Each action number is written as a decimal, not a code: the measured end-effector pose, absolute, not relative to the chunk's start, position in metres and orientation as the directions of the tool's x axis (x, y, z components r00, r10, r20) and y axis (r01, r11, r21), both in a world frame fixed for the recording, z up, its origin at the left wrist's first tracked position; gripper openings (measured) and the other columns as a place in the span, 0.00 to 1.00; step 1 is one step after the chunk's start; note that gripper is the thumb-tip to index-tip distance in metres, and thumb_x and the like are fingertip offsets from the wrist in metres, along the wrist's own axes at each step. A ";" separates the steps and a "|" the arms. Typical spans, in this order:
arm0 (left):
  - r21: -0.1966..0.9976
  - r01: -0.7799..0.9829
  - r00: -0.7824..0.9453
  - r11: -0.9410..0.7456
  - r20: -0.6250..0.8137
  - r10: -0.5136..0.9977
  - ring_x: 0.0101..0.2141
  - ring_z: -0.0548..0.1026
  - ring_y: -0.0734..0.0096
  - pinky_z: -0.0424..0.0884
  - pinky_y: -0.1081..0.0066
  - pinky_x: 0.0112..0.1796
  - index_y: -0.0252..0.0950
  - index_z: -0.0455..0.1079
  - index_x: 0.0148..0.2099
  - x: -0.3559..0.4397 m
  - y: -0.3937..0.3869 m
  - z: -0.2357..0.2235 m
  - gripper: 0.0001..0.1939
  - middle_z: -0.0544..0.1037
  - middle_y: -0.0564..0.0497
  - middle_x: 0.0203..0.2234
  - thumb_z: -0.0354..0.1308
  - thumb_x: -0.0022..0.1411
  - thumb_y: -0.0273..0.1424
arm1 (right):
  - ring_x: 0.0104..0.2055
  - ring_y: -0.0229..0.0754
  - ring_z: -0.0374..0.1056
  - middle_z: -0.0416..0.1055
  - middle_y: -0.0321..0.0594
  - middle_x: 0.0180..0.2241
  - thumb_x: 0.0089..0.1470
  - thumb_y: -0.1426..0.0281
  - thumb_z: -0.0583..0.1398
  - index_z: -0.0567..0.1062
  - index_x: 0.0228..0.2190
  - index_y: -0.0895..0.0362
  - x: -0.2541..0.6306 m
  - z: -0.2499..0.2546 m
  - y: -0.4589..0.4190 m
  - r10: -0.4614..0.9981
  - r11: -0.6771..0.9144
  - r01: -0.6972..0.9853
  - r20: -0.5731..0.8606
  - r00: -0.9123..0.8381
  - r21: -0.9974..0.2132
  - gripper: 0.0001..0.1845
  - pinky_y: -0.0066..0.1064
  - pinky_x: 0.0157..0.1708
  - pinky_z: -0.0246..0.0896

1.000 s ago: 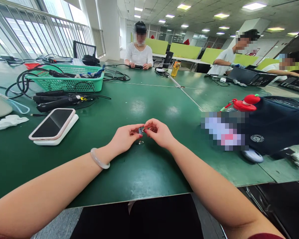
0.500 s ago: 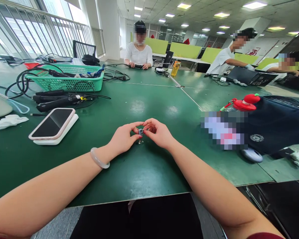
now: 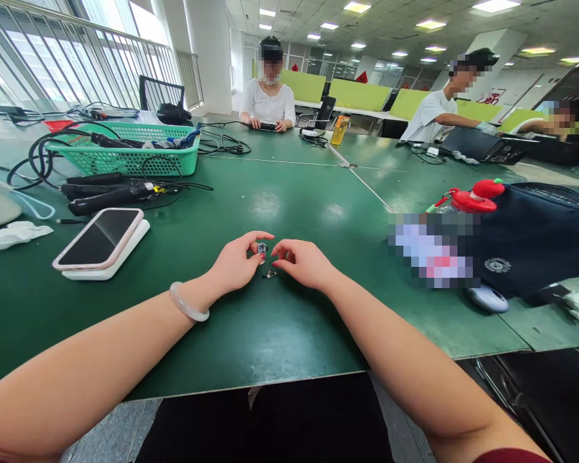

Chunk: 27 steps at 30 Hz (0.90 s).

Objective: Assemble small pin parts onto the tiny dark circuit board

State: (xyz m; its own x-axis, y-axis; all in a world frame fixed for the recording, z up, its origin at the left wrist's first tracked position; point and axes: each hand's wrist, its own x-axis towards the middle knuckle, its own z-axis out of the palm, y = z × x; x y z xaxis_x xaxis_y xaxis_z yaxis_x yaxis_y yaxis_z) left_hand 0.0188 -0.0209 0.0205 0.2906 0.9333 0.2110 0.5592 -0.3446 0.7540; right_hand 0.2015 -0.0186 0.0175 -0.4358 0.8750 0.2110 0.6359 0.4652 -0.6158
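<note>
A small grey-and-black patterned piece, too small to identify, is pinched in my left hand between thumb and fingers. The index finger of that hand stretches out above it. Just to the right, my right hand is apart from the piece, its fingers loosely curled with a gap between thumb and fingertips and nothing visible in them. Below the fingertips, tiny metallic and dark parts lie on the green table. A pale bangle circles my left wrist.
To the left are a phone on a white box, black handheld devices with cables, and a green basket. A dark bag and a computer mouse lie right. Several people sit or stand across the table.
My right hand has let go of the small piece and moved slightly down, away from it. My left hand has shifted a little left with the piece still in it.
</note>
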 end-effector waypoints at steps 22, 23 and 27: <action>0.802 0.548 0.183 -0.238 0.163 0.969 0.35 0.73 0.69 0.68 0.68 0.40 0.41 0.72 0.44 0.012 -0.007 0.005 0.16 0.77 0.53 0.33 0.55 0.51 0.34 | 0.34 0.36 0.65 0.68 0.39 0.34 0.59 0.67 0.52 0.74 0.34 0.56 0.179 0.000 -0.009 0.828 0.555 0.801 0.239 -0.507 -0.222 0.11 0.27 0.33 0.54; 0.803 0.547 0.186 -0.237 0.160 0.969 0.35 0.74 0.69 0.68 0.68 0.40 0.41 0.72 0.44 0.012 -0.007 0.005 0.16 0.77 0.53 0.33 0.55 0.51 0.34 | 0.33 0.36 0.65 0.68 0.39 0.34 0.59 0.68 0.52 0.74 0.34 0.56 0.180 0.000 -0.010 0.828 0.555 0.803 0.237 -0.508 -0.219 0.11 0.27 0.33 0.54; 0.794 0.566 0.188 -0.223 0.139 0.972 0.36 0.74 0.68 0.68 0.67 0.42 0.41 0.72 0.44 0.012 -0.008 0.008 0.16 0.77 0.53 0.33 0.56 0.51 0.33 | 0.33 0.36 0.64 0.67 0.39 0.34 0.57 0.73 0.52 0.72 0.31 0.56 0.186 0.000 -0.010 0.851 0.522 0.822 0.208 -0.482 -0.229 0.09 0.27 0.33 0.54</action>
